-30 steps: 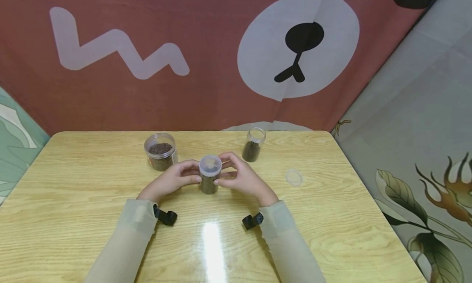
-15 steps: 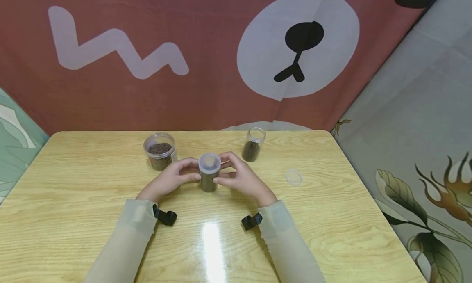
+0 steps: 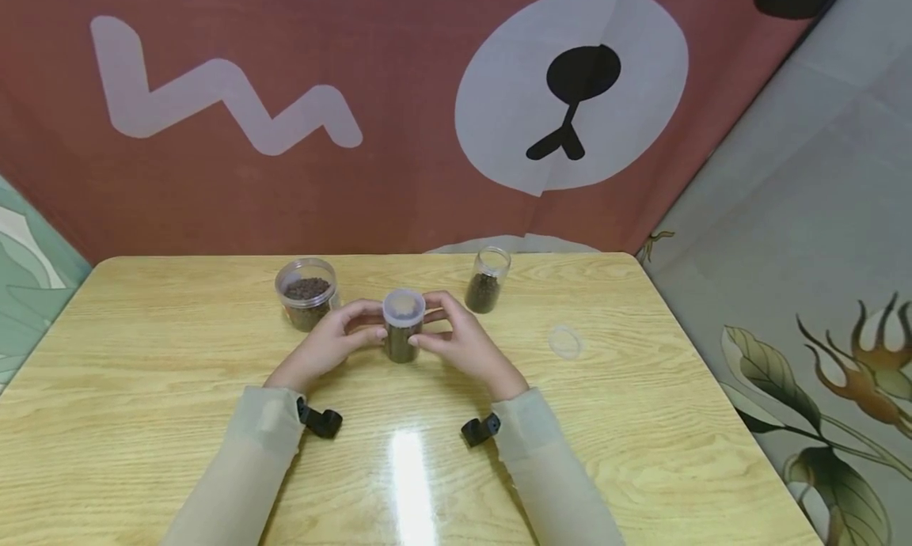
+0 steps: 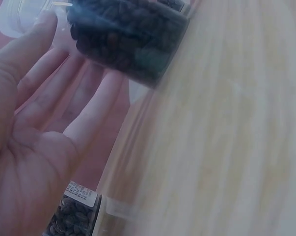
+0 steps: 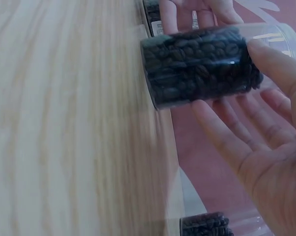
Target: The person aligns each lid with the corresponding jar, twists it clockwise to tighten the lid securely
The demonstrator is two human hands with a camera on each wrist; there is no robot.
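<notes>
A small clear jar of coffee beans [image 3: 400, 344] stands upright in the head view at mid-table, a translucent lid [image 3: 404, 308] on its top. My left hand [image 3: 335, 340] holds it from the left side, thumb near the lid end and fingertips along the wall in the left wrist view. From the opposite side my right hand [image 3: 465, 344] holds the same jar, its thumb on the upper wall and its fingers [image 5: 219, 130] against the side. Dark beans fill most of the jar [image 5: 197, 69], with a band without beans beneath the lid.
A wide lidless jar of beans [image 3: 308, 315] stands behind my left hand. Behind my right hand is a slim lidless jar [image 3: 484, 291], partly filled with beans. To the right, a loose clear lid [image 3: 566, 342] lies flat on the wooden table [image 3: 641, 451].
Both hands and the lidded jar have shifted slightly away from me, toward the far edge. The two other jars and the loose lid stay in place.
</notes>
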